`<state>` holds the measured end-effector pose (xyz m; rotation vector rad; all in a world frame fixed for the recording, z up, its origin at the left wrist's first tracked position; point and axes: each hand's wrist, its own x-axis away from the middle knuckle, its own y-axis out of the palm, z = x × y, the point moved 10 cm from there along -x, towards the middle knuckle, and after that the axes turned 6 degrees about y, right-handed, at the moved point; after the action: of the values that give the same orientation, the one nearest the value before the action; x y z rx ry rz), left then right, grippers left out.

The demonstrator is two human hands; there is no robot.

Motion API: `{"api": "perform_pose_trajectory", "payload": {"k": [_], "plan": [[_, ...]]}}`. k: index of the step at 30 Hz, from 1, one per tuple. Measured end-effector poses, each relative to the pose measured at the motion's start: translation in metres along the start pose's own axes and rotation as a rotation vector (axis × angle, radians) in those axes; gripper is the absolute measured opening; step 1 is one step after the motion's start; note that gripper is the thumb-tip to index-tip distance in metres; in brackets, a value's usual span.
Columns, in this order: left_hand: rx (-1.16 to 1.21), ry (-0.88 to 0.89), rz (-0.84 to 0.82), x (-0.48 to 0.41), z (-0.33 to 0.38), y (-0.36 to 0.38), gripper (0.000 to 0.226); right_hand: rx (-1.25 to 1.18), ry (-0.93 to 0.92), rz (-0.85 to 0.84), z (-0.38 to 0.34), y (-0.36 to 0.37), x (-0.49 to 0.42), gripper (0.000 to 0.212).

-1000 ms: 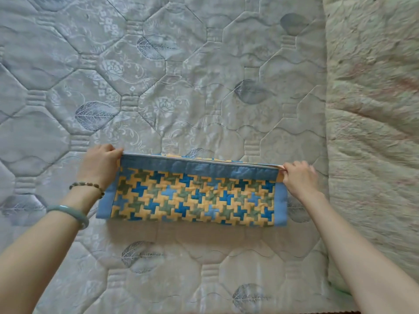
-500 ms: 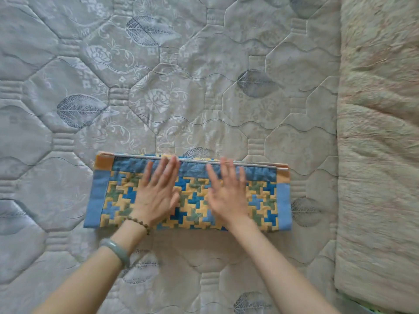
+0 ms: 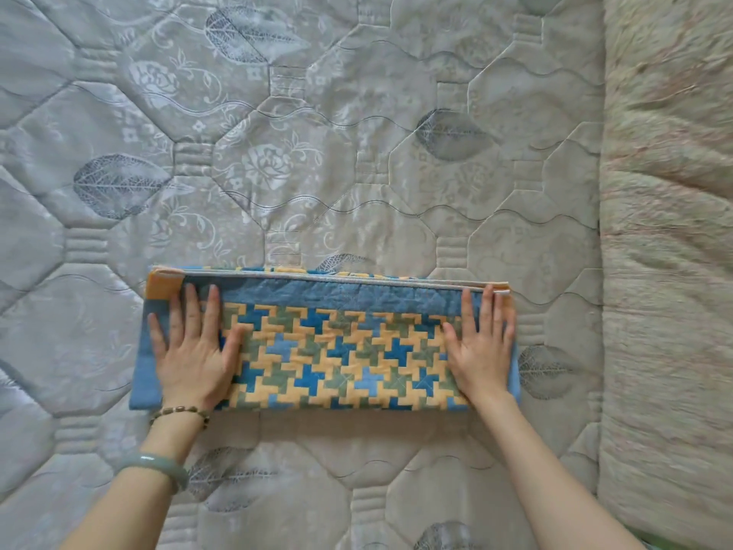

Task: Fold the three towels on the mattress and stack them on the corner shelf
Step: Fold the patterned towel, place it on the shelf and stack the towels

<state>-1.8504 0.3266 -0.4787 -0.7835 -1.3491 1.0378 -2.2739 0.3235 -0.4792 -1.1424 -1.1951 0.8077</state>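
I am pressing the folded towel (image 3: 341, 351) flat on the mattress (image 3: 317, 152) at 6 o'clock, left hand (image 3: 190, 359) and right hand (image 3: 482, 351) palms down, grip wide; I am aiming for even pressure, with the 12 o'clock edges aligned.

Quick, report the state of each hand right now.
Left hand: open, fingers straight, pressing flat on the left end of the folded towel.
Right hand: open, fingers straight, pressing flat on the towel's right end.
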Motion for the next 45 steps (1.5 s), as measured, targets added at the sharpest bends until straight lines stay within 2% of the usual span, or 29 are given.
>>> {"api": "perform_pose_trajectory", "payload": {"k": [3,8,11,15,18,22,29,30,33,38,41,43,45], "plan": [[0.019,-0.021,-0.003,0.002,-0.008,-0.002,0.074,0.000,0.015,-0.041,0.002,0.004,-0.002,0.064],[0.282,-0.185,0.139,0.007,-0.025,-0.021,0.063,-0.071,0.096,0.026,-0.018,-0.022,0.006,0.064],[0.423,-0.271,0.170,0.011,-0.043,-0.032,0.062,-0.226,-0.026,0.017,-0.097,-0.039,0.030,0.065],[0.441,-0.319,0.140,0.012,-0.060,-0.043,0.058,-0.449,-0.320,-0.237,-0.244,-0.035,0.066,0.066],[0.577,-0.440,0.011,0.011,-0.075,-0.038,0.036,-0.452,-0.316,-0.317,-0.299,-0.019,0.057,0.067],[0.598,-0.323,-0.160,0.003,-0.069,-0.039,0.011,-0.304,-0.250,-0.334,-0.305,0.005,0.040,0.073],[0.536,-0.201,-0.149,0.012,-0.062,-0.059,0.014,-0.251,-0.342,-0.355,-0.276,0.030,0.144,0.068],[0.539,-0.196,-0.149,0.014,-0.059,-0.060,0.015,-0.290,-0.372,-0.404,-0.274,0.033,0.152,0.069],[0.561,-0.194,-0.129,0.023,-0.047,-0.077,0.015,-0.639,-0.306,-0.639,-0.269,0.022,0.145,0.071],[0.689,-0.120,-0.029,0.044,0.014,-0.127,0.014,-1.239,0.204,-0.850,-0.230,-0.010,0.113,0.055],[0.723,-0.039,-0.004,0.057,0.068,-0.135,0.032,-1.738,0.421,-0.920,-0.212,-0.033,0.105,0.036],[0.741,0.033,-0.015,0.064,0.109,-0.125,0.041,-1.928,0.426,-0.944,-0.204,-0.051,0.102,0.037],[0.763,0.107,-0.097,0.068,0.149,-0.103,0.049,-1.928,0.419,-0.915,-0.191,-0.054,0.101,0.039]]}}
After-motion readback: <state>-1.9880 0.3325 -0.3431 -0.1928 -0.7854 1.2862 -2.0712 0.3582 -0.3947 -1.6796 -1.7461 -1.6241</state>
